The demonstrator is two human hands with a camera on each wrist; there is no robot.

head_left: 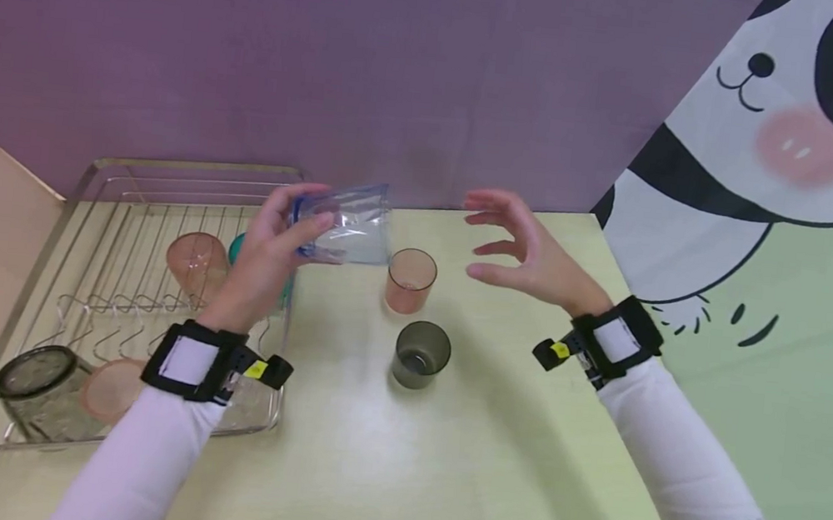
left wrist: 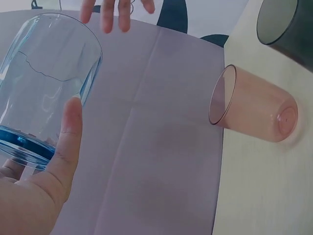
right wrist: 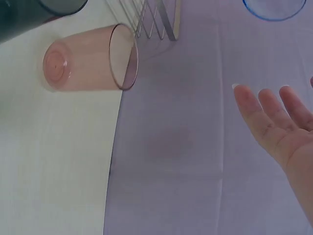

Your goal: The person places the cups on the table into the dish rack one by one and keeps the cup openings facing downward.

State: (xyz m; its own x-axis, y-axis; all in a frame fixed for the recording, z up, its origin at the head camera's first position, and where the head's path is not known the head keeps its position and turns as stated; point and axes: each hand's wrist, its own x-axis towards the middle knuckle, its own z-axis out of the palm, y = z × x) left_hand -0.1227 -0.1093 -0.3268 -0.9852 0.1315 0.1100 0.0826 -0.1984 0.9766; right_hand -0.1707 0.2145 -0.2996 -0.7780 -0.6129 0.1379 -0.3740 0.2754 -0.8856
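My left hand (head_left: 276, 234) grips a clear blue drinking glass (head_left: 355, 225) near its base, the thumb along its side. The glass lies sideways in the air, its rim toward my right hand (head_left: 526, 254). That hand hovers over the table, fingers spread and loosely bent, holding nothing. A pink glass (head_left: 410, 283) stands upright on the table below and between the hands. Just nearer to me stands a dark grey glass (head_left: 420, 357). In the left wrist view the blue glass (left wrist: 49, 83) shows a thick blue base.
A metal wire dish rack (head_left: 80, 236) sits at the left of the table (head_left: 366, 473). In it are a pink glass (head_left: 194, 259), a teal item partly behind my left hand, a large grey glass (head_left: 46, 392) and another pink glass (head_left: 112, 390). A purple cloth (head_left: 293, 56) hangs behind.
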